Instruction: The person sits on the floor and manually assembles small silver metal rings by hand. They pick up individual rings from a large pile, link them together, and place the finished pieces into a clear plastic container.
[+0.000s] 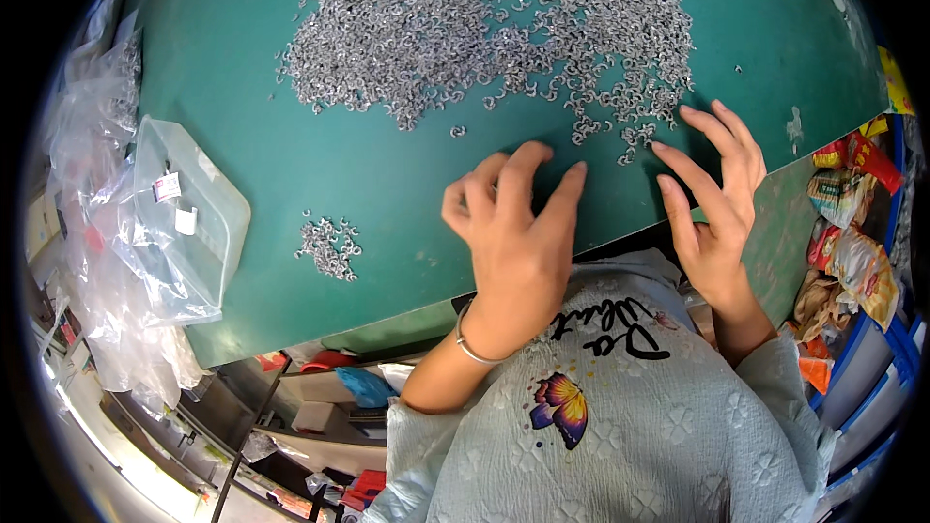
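Small grey metal C-shaped pieces (417, 34) lie in a broad heap across the far part of the green table (387, 194). My left hand (513, 232) is low over the table in front of the heap, its fingers curled under and its thumb stretched out apart from the index finger. Whatever lies under those curled fingers is hidden. At the heap's near right edge is my right hand (717, 199), fingers spread and bent, fingertips beside several loose pieces (635, 140). A small separate pile of the same pieces (329, 248) sits at the left.
A clear plastic bin (199, 223) lies at the table's left edge beside crumpled clear bags (87, 184). Shelves with boxes and bags (329, 407) stand below the near left edge. Colourful packets (852, 232) and blue rails (872, 368) are at the right.
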`<control>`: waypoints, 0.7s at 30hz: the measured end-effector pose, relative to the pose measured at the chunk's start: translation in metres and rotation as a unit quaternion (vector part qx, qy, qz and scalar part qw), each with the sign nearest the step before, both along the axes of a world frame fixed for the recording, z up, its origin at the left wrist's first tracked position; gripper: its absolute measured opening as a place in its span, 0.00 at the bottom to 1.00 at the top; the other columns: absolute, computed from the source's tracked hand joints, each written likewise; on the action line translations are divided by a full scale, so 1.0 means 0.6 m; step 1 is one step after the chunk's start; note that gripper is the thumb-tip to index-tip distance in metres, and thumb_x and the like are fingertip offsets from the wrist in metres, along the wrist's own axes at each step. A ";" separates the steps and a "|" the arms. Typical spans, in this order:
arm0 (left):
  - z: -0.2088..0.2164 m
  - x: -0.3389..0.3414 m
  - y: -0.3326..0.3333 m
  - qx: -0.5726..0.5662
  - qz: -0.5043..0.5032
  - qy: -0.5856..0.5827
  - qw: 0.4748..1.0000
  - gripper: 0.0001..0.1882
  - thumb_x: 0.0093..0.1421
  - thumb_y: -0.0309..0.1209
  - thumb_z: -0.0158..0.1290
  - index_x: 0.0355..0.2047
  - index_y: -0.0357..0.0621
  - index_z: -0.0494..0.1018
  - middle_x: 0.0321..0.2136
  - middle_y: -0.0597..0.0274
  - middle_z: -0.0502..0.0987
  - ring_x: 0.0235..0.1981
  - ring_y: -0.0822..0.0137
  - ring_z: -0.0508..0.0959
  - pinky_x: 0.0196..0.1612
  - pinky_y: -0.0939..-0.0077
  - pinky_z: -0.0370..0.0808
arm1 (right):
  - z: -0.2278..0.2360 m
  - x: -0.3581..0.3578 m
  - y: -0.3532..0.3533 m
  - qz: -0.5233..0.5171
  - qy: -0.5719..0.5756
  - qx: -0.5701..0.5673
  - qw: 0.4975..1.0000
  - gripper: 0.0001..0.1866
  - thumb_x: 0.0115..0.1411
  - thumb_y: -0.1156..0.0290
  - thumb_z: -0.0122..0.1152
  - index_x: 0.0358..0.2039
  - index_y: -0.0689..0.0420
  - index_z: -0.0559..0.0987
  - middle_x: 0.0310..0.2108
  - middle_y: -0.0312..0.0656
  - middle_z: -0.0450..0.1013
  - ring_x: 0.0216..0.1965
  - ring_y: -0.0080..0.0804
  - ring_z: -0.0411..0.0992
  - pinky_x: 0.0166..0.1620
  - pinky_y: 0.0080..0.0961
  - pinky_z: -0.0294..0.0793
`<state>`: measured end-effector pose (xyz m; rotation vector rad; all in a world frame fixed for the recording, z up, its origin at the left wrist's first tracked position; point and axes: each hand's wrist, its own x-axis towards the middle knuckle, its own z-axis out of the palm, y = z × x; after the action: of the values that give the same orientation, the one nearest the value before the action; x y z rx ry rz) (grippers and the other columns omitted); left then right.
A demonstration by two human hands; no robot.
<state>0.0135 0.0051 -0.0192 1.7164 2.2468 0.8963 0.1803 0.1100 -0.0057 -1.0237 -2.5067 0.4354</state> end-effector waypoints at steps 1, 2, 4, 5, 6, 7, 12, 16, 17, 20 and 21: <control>0.002 -0.003 -0.001 0.010 0.012 -0.007 1.000 0.15 0.47 0.20 0.64 0.37 0.49 0.82 0.43 0.63 0.74 0.44 0.59 0.71 0.52 0.63 0.60 | -0.002 0.000 0.000 0.001 0.002 -0.004 1.000 0.13 0.51 0.73 0.67 0.39 0.54 0.85 0.54 0.44 0.72 0.60 0.49 0.63 0.61 0.43 0.54; 0.004 -0.006 -0.003 0.009 0.016 -0.014 1.000 0.15 0.48 0.20 0.64 0.37 0.48 0.81 0.42 0.63 0.74 0.43 0.60 0.72 0.51 0.64 0.61 | -0.003 -0.001 -0.001 0.001 0.005 -0.008 1.000 0.13 0.51 0.73 0.67 0.39 0.54 0.84 0.54 0.44 0.72 0.60 0.49 0.63 0.61 0.43 0.54; 0.005 -0.010 -0.009 0.004 0.029 -0.029 0.999 0.13 0.48 0.20 0.64 0.35 0.47 0.81 0.40 0.64 0.75 0.42 0.61 0.72 0.49 0.65 0.61 | -0.004 -0.009 -0.005 0.006 0.004 -0.015 1.000 0.13 0.50 0.72 0.67 0.39 0.54 0.84 0.53 0.43 0.72 0.59 0.49 0.63 0.60 0.43 0.54; 0.005 -0.011 -0.009 0.012 0.035 -0.031 0.999 0.12 0.48 0.21 0.65 0.34 0.46 0.80 0.37 0.64 0.74 0.40 0.62 0.72 0.48 0.66 0.61 | -0.004 -0.011 -0.008 0.013 0.004 -0.024 1.000 0.13 0.50 0.72 0.67 0.39 0.54 0.84 0.53 0.43 0.72 0.59 0.49 0.63 0.60 0.43 0.54; 0.006 -0.011 -0.011 0.011 0.042 -0.035 0.998 0.13 0.48 0.21 0.65 0.34 0.46 0.80 0.37 0.64 0.74 0.40 0.62 0.72 0.48 0.66 0.61 | -0.005 -0.012 -0.010 0.020 0.004 -0.032 0.999 0.13 0.50 0.72 0.67 0.39 0.54 0.84 0.53 0.43 0.72 0.58 0.48 0.64 0.60 0.43 0.55; 0.007 -0.011 -0.014 0.010 0.048 -0.039 0.998 0.13 0.47 0.21 0.65 0.35 0.46 0.79 0.36 0.64 0.74 0.40 0.62 0.72 0.48 0.66 0.61 | -0.008 -0.013 -0.011 0.027 0.017 -0.033 0.999 0.14 0.50 0.72 0.68 0.39 0.54 0.84 0.52 0.42 0.72 0.57 0.47 0.64 0.58 0.43 0.56; 0.008 -0.009 -0.016 0.000 0.062 -0.052 0.997 0.14 0.48 0.23 0.65 0.37 0.45 0.78 0.36 0.64 0.72 0.39 0.61 0.71 0.47 0.65 0.59 | -0.015 -0.006 -0.006 0.033 0.054 -0.041 0.997 0.14 0.48 0.73 0.69 0.38 0.54 0.83 0.50 0.40 0.73 0.55 0.45 0.65 0.56 0.41 0.57; 0.010 -0.011 -0.018 -0.025 0.062 -0.038 0.997 0.14 0.51 0.25 0.64 0.39 0.45 0.78 0.37 0.64 0.71 0.40 0.61 0.69 0.45 0.63 0.56 | -0.013 -0.011 -0.003 0.026 0.074 -0.055 0.995 0.13 0.46 0.74 0.70 0.36 0.53 0.83 0.48 0.39 0.73 0.51 0.43 0.67 0.55 0.39 0.57; 0.009 -0.012 -0.020 -0.031 0.057 -0.037 0.997 0.13 0.51 0.25 0.63 0.39 0.46 0.78 0.37 0.64 0.71 0.40 0.61 0.69 0.45 0.63 0.56 | -0.010 -0.016 -0.004 0.026 0.060 -0.052 0.997 0.13 0.46 0.74 0.70 0.35 0.53 0.83 0.47 0.39 0.73 0.50 0.43 0.67 0.54 0.38 0.57; 0.003 -0.014 -0.022 -0.007 0.051 -0.046 0.998 0.13 0.51 0.24 0.63 0.38 0.45 0.78 0.37 0.64 0.71 0.40 0.61 0.69 0.45 0.63 0.56 | -0.008 -0.026 -0.006 0.029 0.036 -0.037 0.998 0.13 0.45 0.74 0.71 0.34 0.53 0.83 0.46 0.38 0.73 0.48 0.41 0.68 0.53 0.37 0.57; 0.002 -0.014 -0.022 -0.002 0.053 -0.051 0.997 0.13 0.51 0.24 0.63 0.38 0.45 0.78 0.37 0.64 0.71 0.39 0.61 0.70 0.45 0.63 0.56 | -0.011 -0.026 -0.005 0.032 0.042 -0.027 0.998 0.12 0.45 0.74 0.71 0.33 0.53 0.83 0.46 0.38 0.73 0.47 0.41 0.68 0.53 0.37 0.57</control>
<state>0.0052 -0.0080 -0.0182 1.5240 2.2891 0.9774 0.1644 0.1068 -0.0124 -0.9281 -2.4701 0.5559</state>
